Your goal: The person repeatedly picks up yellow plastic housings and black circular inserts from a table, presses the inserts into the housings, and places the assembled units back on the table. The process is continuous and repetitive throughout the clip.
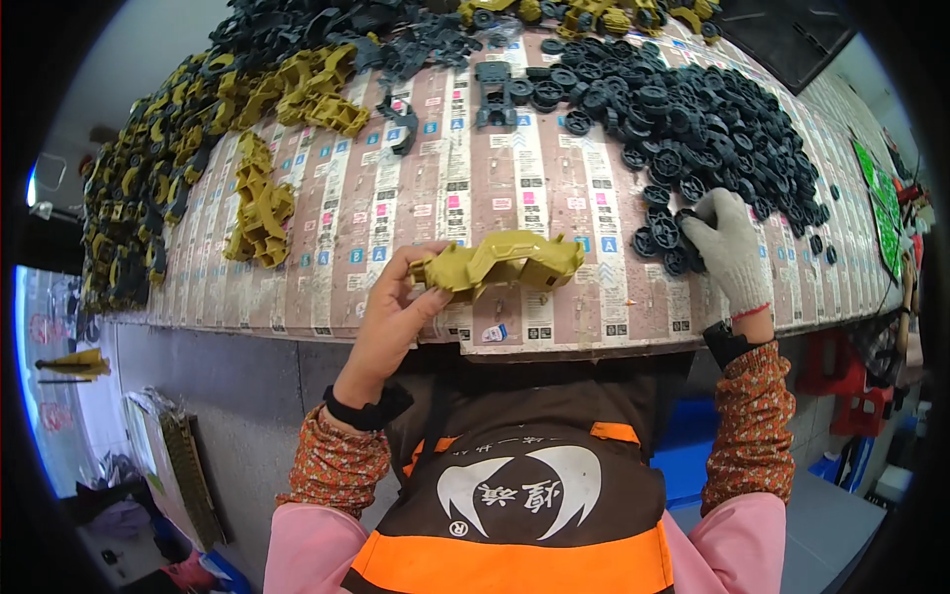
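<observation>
Left hand, bare, had a mustard-yellow plastic shell pinched at its left end, thumb in front, fingers behind. Shell sat mid-frame, held above the table near its front edge, long axis roughly left-right, right end not gripped.

Right hand, in a pale knitted glove, was right of center, fingers bent down onto the dark wheels at the lower left edge of their heap. Contact looked likely; couldn't tell if it had closed on one, fingertips hidden. Heap filled the upper right, few strays at its right side.

Left of center: a short row of yellow shells lying on the table, apart from the held one. Upper left, along the table's far left edge: mixed pile of assembled yellow-and-dark toy vehicles. Dark gray parts heaped at the top left. Dark chassis piece lay upper center, just beside the wheels. Black tray at the upper right corner, green sheet at the right edge.
</observation>
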Motion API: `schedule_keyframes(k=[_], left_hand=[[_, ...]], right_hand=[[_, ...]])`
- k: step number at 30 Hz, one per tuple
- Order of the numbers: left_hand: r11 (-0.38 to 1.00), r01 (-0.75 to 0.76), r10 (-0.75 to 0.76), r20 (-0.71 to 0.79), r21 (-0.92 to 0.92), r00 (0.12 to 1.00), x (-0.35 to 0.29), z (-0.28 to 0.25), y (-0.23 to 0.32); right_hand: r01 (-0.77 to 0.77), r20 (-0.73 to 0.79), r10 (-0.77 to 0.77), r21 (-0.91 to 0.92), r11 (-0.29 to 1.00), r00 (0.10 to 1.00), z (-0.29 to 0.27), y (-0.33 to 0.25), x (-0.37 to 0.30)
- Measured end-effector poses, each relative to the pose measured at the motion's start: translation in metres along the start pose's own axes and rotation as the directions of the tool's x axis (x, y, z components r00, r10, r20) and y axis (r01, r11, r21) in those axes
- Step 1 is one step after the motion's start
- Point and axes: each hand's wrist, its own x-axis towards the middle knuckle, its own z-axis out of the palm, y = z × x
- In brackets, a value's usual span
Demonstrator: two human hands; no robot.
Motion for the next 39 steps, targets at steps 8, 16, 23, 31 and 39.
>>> schedule_keyframes(k=[8,16,23,31,39], left_hand=[[0.879,-0.026,-0.056,-0.157,-0.476,0.986,0.019,0.024,0.023],[0.36,0.236,-0.345,0.106,-0.903,0.932,0.037,0.008,-0.001],[0.453,0.349,-0.374,0.18,-0.82,0.91,0.032,0.041,-0.002],[0.776,0.291,-0.29,0.094,-0.56,0.952,0.016,0.083,0.017],[0.942,0.116,-0.125,-0.01,-0.314,0.992,0.008,0.094,0.01]], right_hand=[[0.086,0.008,-0.087,0.054,0.995,0.996,0.01,-0.008,-0.008],[0.149,0.09,-0.15,0.017,0.989,0.985,-0.001,-0.016,-0.006],[0.167,-0.134,-0.145,0.176,0.97,0.98,-0.01,-0.035,-0.015],[0.041,0.104,-0.154,0.688,0.725,0.983,0.008,-0.131,-0.069],[-0.111,0.163,-0.026,0.769,0.63,0.986,0.033,-0.157,-0.086]])
